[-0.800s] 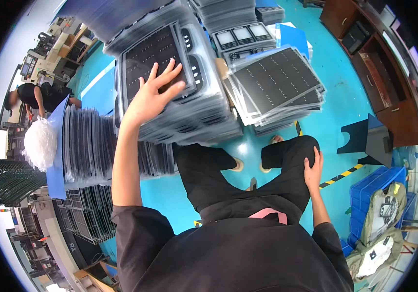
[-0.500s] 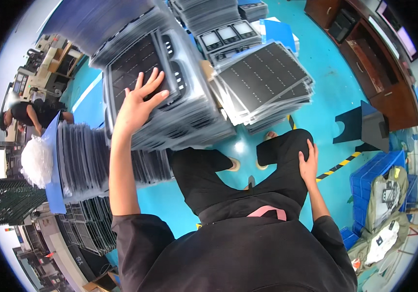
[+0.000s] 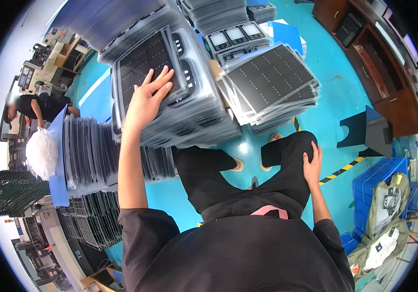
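My left hand (image 3: 146, 100) lies with fingers spread over a black sheet with rows of small pale marks (image 3: 143, 58), at the top of a tall stack of clear-edged printed sheets (image 3: 184, 119). Its fingers are apart and hold nothing. My right hand (image 3: 312, 164) rests on my right knee, its fingers stretched along the black trouser leg (image 3: 287, 168). Right of the tall stack is a second pile of dark sheets (image 3: 270, 78), its layers fanned out unevenly.
Upright sheets (image 3: 89, 155) fill a row at the left, beside a blue board (image 3: 58, 160) and a white plastic bundle (image 3: 42, 153). A person (image 3: 36, 108) is beyond. Blue crates (image 3: 372, 190), a black folded panel (image 3: 365, 131) and a brown cabinet (image 3: 394, 109) stand at right.
The whole view has shifted slightly, so the stacks and my arms appear a little further right. My left hand stays on the tall stack and my right hand on the knee.
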### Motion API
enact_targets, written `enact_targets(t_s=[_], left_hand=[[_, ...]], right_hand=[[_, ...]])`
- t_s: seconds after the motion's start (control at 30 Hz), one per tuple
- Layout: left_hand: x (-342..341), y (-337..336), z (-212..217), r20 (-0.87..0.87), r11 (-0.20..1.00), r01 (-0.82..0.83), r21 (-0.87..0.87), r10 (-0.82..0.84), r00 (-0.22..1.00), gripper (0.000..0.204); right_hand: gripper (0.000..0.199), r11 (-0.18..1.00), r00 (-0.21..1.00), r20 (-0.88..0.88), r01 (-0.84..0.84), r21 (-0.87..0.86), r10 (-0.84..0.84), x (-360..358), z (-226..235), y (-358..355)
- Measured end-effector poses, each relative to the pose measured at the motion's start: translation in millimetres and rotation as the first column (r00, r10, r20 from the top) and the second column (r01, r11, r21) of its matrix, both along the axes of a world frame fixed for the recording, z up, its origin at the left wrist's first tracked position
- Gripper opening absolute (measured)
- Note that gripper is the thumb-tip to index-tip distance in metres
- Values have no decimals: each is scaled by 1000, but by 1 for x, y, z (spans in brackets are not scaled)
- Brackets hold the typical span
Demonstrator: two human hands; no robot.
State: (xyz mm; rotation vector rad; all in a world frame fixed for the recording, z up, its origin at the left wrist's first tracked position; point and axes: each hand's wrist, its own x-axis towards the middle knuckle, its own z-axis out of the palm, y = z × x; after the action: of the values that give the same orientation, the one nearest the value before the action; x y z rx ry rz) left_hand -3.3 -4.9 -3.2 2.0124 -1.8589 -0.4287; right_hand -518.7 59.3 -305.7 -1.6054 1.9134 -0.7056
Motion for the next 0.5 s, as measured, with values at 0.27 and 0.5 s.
enact_targets(t_s=[0.27, 0.5], left_hand=[[-1, 21, 3, -130, 987, 14, -161, -35, 991, 22], [-5, 7, -4, -11, 962, 81, -262, -87, 996, 15]], right_hand=[[57, 1000, 1000, 12, 3, 2, -3, 1, -1, -2], [59, 997, 999, -9, -33, -68, 32, -12, -18, -2]])
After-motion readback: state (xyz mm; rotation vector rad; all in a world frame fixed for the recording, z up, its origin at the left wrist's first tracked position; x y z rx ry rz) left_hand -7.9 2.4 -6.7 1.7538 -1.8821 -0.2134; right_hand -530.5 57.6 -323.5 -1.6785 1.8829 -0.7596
